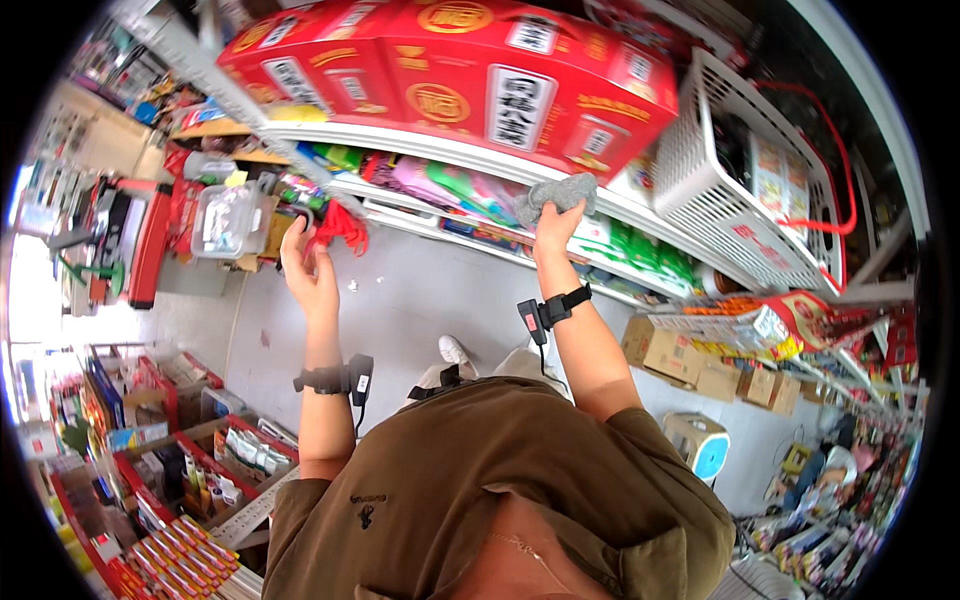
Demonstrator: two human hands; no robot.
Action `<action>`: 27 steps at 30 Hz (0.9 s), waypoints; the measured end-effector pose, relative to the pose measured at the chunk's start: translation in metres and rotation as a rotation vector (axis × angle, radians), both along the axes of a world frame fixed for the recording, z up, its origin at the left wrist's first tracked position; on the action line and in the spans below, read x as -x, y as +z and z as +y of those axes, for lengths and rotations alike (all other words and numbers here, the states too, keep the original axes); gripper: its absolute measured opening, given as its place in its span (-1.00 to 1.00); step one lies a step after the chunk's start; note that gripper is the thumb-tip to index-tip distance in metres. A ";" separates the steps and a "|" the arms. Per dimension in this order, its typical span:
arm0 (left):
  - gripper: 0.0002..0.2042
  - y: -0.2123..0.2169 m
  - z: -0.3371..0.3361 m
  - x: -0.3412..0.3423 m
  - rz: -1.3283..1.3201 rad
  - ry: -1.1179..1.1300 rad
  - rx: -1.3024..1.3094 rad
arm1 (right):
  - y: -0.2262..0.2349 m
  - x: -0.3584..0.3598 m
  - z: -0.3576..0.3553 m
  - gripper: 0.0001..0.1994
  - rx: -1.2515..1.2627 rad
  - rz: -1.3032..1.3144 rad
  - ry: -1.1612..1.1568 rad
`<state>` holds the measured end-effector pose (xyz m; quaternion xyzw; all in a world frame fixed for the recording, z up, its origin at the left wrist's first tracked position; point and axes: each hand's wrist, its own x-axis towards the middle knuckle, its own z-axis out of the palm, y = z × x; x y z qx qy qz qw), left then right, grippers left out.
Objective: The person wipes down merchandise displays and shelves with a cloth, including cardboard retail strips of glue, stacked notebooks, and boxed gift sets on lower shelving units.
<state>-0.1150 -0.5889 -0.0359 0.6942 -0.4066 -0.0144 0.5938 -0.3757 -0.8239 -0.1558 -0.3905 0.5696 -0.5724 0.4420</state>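
A bunched grey cloth point(556, 200) is gripped in my right hand point(560, 224), against the white edge of the shelf point(450, 152). Just above it on that shelf stand large red gift boxes point(440, 85) with gold round emblems. My left hand point(309, 268) is held out over the floor with its fingers apart and nothing in them. Close to its fingertips hangs a bright red bag or ribbon point(343, 228), whose kind I cannot make out. Black straps with small devices sit on both wrists.
Right of the boxes stands a white plastic basket point(690, 170) with red handles. Colourful packets point(450, 185) fill the lower shelf. A clear plastic bin point(230, 220) is at the left. Cardboard boxes point(675, 355) and a white-and-blue stool point(698, 445) stand on the right.
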 end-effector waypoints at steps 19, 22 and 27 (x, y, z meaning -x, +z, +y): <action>-0.56 -0.024 0.157 -0.166 0.068 0.525 0.017 | -0.004 -0.302 0.023 -0.44 0.291 0.468 0.518; -0.56 -0.029 0.148 -0.200 0.109 0.549 0.024 | -0.011 -0.347 0.023 -0.46 0.356 0.467 0.566; -0.57 -0.024 0.117 -0.262 0.133 0.559 0.034 | -0.005 -0.410 0.026 -0.48 0.452 0.513 0.714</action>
